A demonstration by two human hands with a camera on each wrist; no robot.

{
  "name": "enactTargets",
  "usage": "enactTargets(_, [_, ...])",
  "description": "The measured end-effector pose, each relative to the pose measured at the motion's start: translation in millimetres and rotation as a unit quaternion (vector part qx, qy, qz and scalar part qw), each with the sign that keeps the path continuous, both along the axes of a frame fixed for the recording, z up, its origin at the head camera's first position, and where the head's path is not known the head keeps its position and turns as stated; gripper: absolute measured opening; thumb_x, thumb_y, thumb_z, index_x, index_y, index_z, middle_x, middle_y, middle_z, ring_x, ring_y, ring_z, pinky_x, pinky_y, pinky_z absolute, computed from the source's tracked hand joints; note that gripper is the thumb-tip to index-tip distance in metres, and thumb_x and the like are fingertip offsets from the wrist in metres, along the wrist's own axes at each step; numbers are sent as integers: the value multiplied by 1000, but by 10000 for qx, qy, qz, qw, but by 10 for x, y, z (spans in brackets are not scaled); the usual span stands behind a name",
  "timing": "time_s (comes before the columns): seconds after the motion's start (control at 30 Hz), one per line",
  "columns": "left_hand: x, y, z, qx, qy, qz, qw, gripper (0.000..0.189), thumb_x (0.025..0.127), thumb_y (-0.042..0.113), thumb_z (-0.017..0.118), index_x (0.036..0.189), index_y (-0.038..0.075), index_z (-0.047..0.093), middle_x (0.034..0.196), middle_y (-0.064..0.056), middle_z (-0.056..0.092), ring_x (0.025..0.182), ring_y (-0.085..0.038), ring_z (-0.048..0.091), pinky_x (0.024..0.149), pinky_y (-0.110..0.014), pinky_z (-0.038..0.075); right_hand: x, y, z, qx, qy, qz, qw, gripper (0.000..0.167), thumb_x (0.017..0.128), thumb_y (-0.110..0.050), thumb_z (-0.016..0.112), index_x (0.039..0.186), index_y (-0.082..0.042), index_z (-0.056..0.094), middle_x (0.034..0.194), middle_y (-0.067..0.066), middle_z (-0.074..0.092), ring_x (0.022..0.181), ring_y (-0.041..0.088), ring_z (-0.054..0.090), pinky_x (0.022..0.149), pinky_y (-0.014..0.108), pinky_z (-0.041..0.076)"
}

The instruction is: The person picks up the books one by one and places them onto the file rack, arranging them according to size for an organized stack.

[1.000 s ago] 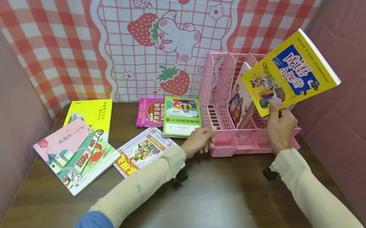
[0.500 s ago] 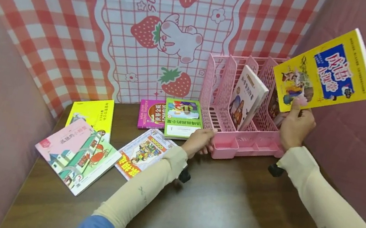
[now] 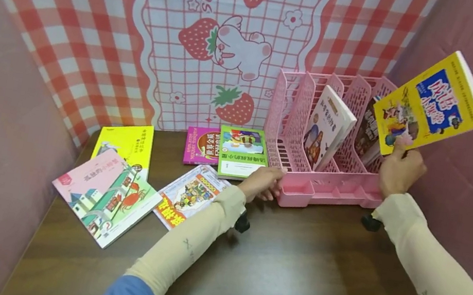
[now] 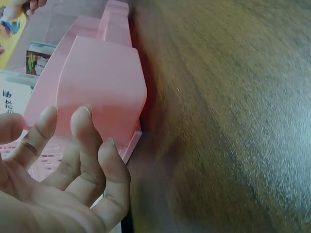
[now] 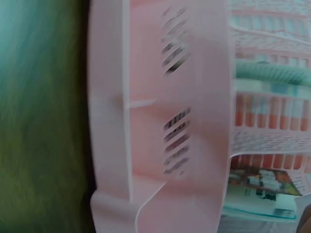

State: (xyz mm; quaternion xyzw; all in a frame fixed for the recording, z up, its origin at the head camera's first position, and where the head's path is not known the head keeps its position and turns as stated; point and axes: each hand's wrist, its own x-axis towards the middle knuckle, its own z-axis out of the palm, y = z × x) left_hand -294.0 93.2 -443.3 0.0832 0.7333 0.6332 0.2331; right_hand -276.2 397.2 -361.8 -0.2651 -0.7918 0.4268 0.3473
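Note:
In the head view my right hand (image 3: 402, 170) grips a yellow book (image 3: 440, 116) by its lower corner, thumb across the cover. The book is tilted in the air over the right end of a pink book rack (image 3: 295, 200). At the rack's front left corner, my left hand (image 3: 262, 183) pinches the edge; the left wrist view has its curled fingers (image 4: 87, 145) against the pink front compartment (image 4: 102, 82). Inside the rack stand a white book (image 3: 326, 131) and, farther right, a dark-covered book (image 3: 367, 130), partly hidden behind the yellow one.
Left of the rack, a green book (image 3: 242, 153) overlaps a magenta book (image 3: 201, 148). Nearer lies a blue-and-orange book (image 3: 188, 194), partly under my left forearm. A pink-and-green book (image 3: 108, 199) overlaps another yellow book (image 3: 126, 145) at the table's left side.
My right hand has carried the yellow book rightward from in front of the rack's dividers, uncovering the white book and part of the dark one. The left hand keeps its place at the corner.

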Motion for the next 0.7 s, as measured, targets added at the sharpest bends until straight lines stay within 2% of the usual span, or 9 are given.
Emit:
enactTargets(0.2, [20, 0, 41, -498, 541, 124, 9972, 38, 105, 40, 55, 86, 9, 66, 80, -16, 70, 50, -17, 54, 51, -34, 45, -21, 66, -113, 273, -637, 349, 9970, 74, 106, -59, 31, 142, 0, 58, 125, 23, 63, 112, 32, 51, 95, 41, 42])
enactTargets(0.27, [10, 8, 39, -791, 893, 117, 9928, 39, 105, 39, 54, 87, 8, 67, 81, -16, 70, 49, -17, 54, 50, -33, 47, -32, 87, -146, 435, -940, 496, 9934, 75, 107, -57, 27, 140, 4, 57, 125, 27, 62, 112, 37, 52, 94, 45, 43])
enactTargets(0.33, [-3, 5, 38, -1191, 1366, 116, 9834, 41, 106, 40, 52, 86, 9, 68, 81, -12, 68, 49, -15, 56, 52, -31, 48, -58, 102, -166, 575, -1287, 695, 9876, 76, 108, -55, 24, 137, 8, 56, 124, 30, 61, 111, 41, 51, 90, 46, 43])
enactTargets(0.4, [-3, 4, 48, -1546, 1830, 138, 9708, 42, 107, 40, 50, 85, 9, 67, 80, -9, 66, 49, -15, 57, 54, -31, 49, -83, 132, -180, 677, -1583, 830, 9816, 75, 109, -51, 24, 134, 13, 55, 120, 32, 59, 108, 45, 49, 85, 48, 43])
enactTargets(0.47, [16, 5, 71, -1811, 2167, 135, 9592, 42, 107, 41, 48, 83, 11, 66, 80, -5, 65, 52, -18, 61, 57, -31, 49, -98, 174, -185, 628, -1872, 912, 9761, 76, 109, -50, 23, 137, 14, 52, 121, 31, 56, 106, 42, 48, 77, 42, 41])
enactTargets(0.5, [25, 5, 81, -1824, 2210, 131, 9580, 42, 107, 41, 48, 82, 12, 65, 81, -4, 65, 55, -21, 64, 58, -32, 48, -106, 196, -189, 571, -1966, 923, 9745, 76, 109, -50, 23, 138, 14, 51, 121, 31, 56, 105, 42, 48, 76, 42, 42])
enactTargets(0.57, [36, 7, 88, -1721, 2135, 122, 9616, 42, 107, 40, 49, 80, 12, 64, 81, -6, 66, 59, -27, 67, 57, -32, 49, -121, 236, -203, 466, -2156, 917, 9710, 76, 108, -50, 24, 142, 13, 47, 125, 32, 54, 106, 42, 47, 74, 39, 42])
enactTargets(0.63, [42, 4, 89, -1607, 2014, 101, 9662, 41, 107, 40, 51, 81, 12, 65, 82, -8, 67, 62, -31, 68, 55, -30, 49, -136, 266, -220, 403, -2295, 934, 9680, 77, 108, -51, 23, 144, 13, 46, 128, 33, 54, 110, 43, 46, 76, 41, 44])
enactTargets(0.7, [40, -1, 87, -1478, 1872, 114, 9711, 40, 107, 38, 52, 82, 11, 66, 83, -9, 67, 61, -30, 66, 53, -28, 49, -157, 292, -235, 432, -2426, 1020, 9638, 76, 108, -50, 23, 142, 14, 47, 129, 34, 53, 114, 46, 44, 85, 47, 45])
